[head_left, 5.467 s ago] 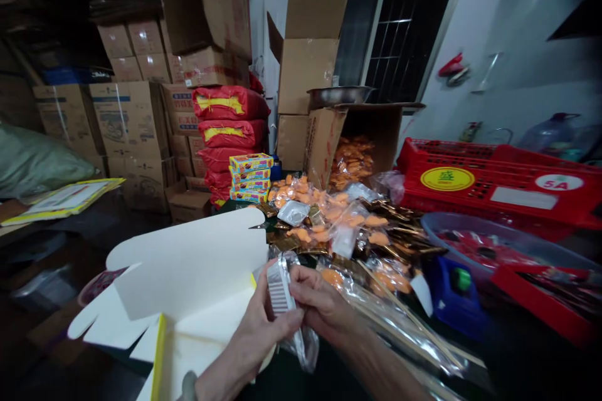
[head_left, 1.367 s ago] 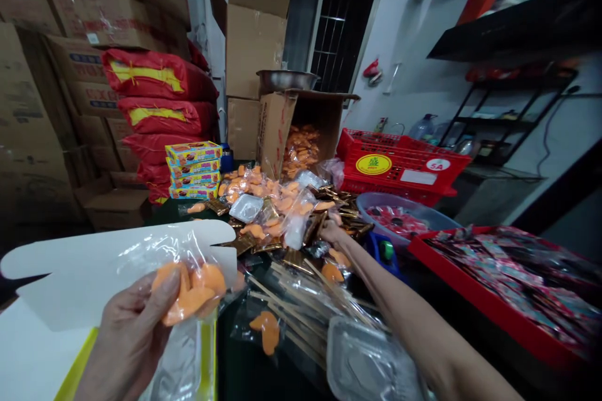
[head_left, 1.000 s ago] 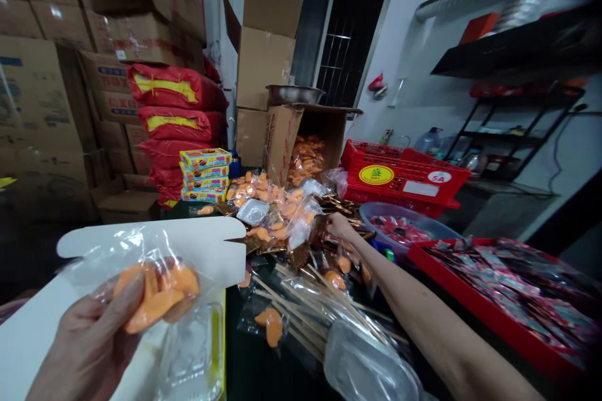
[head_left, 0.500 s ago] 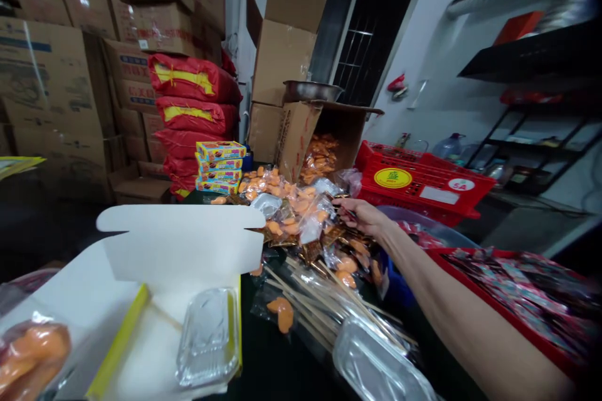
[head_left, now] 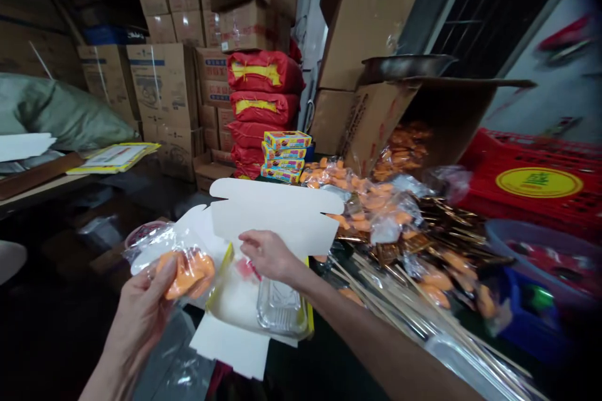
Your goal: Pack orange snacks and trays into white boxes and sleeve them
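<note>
Left hand pinches a clear bag of orange pieces. Right hand, fingers curled, holds a small red packet over the open box, at 3 o'clock of the bag.

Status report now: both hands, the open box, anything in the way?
Left hand grips bag of orange pieces. Right hand over open box, something red at its fingers. Foil tray inside box. Nothing between.
</note>
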Demonstrator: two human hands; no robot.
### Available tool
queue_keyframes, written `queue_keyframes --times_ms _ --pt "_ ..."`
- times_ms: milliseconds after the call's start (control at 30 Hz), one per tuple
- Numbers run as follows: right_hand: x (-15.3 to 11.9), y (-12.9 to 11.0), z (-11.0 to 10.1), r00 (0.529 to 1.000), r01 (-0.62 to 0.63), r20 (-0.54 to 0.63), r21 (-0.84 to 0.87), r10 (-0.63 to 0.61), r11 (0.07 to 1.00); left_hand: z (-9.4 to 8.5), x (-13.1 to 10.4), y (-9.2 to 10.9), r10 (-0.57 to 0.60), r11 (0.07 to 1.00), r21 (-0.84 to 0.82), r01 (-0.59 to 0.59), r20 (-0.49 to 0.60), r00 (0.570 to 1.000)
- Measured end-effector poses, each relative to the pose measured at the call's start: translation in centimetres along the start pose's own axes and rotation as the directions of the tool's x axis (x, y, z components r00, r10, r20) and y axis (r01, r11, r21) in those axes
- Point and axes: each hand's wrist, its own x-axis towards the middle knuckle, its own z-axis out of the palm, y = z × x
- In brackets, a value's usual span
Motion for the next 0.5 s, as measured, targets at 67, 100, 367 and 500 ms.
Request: queue_keyframes --times_ms 67,100,367,500 --pt "-1.1 -0.1 1.1 0.996 0.062 -0.050 -0.265 -0.078 0.962 0.7 0.6 0.1 0.007 0.997 0.070 -0.018 0.143 0.990" --pt "-2.3 -0.2 1.4 0.995 0.080 -0.030 -0.341 -0.096 0.937 1.0 0.8 0.1 0.002 0.993 0.117 -0.029 0.220 0.976" --pt "-11.6 3.3 1.4 0.908 0.379 0.395 -0.637 -0.138 0.671 3.9 1.1 -2.6 -0.038 0.907 0.397 -0.143 0.414 0.909" --pt "-12.2 6.3 -1.1 0.872 0.466 0.453 -0.647 -0.187 0.604 4.7 1.2 -4.3 -0.169 0.852 0.516 -0.087 0.428 0.888"
